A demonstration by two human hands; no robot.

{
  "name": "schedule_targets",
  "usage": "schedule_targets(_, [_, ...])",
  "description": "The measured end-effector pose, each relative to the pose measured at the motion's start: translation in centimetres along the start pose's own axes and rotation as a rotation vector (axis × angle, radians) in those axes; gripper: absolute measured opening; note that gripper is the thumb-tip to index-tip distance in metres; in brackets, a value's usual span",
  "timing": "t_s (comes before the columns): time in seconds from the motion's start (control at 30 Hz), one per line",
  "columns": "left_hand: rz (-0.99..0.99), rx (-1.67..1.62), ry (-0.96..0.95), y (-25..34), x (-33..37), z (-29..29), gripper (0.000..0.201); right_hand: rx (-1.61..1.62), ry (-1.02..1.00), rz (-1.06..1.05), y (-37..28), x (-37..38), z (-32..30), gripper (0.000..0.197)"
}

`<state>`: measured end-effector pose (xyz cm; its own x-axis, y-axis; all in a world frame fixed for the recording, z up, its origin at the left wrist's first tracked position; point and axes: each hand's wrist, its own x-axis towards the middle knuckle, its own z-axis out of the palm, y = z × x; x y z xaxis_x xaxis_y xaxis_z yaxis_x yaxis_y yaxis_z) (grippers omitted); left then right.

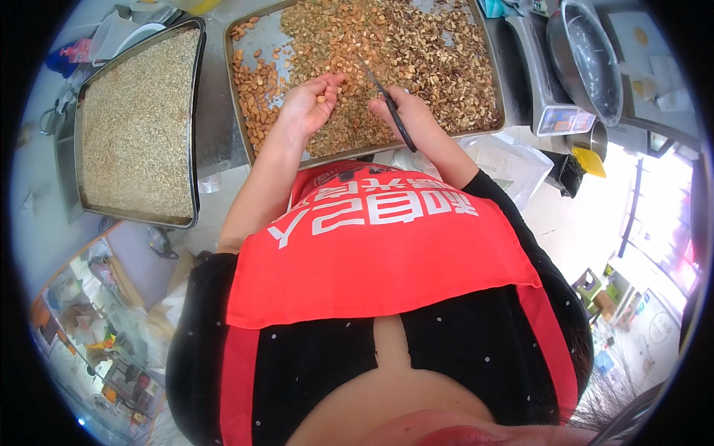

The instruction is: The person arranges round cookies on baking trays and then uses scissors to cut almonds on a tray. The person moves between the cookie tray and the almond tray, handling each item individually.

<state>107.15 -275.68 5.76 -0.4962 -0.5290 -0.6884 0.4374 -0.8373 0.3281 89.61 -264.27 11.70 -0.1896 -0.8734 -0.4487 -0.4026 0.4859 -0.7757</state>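
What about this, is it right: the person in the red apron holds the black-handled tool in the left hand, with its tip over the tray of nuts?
Wrong hand: the head view shows the black-handled tool in the right hand, its tip over the tray of nuts.

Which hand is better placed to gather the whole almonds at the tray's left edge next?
Probably the left hand: it is nearer those almonds, while the right hand holds a dark-handled blade.
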Motion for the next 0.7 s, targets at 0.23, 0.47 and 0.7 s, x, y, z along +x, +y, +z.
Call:
schedule_targets(0.23, [-0.017, -0.024, -0.133, 0.0, -0.2, 0.0, 0.019, -0.039, 0.088, -0.094, 1.2, 0.3, 0.3, 0.037])
schedule_targets(0.47, [0.006, 0.086, -0.105, -0.5, -0.7, 0.8, 0.021, -0.046, 0.103, -0.147, 1.7, 0.3, 0.5, 0.037])
schedule_targets(0.7, [0.117, 0.162, -0.121, -0.8, -1.0, 1.8, 0.009, -0.174, 0.005, -0.195, 1.2, -0.1, 0.1, 0.051])
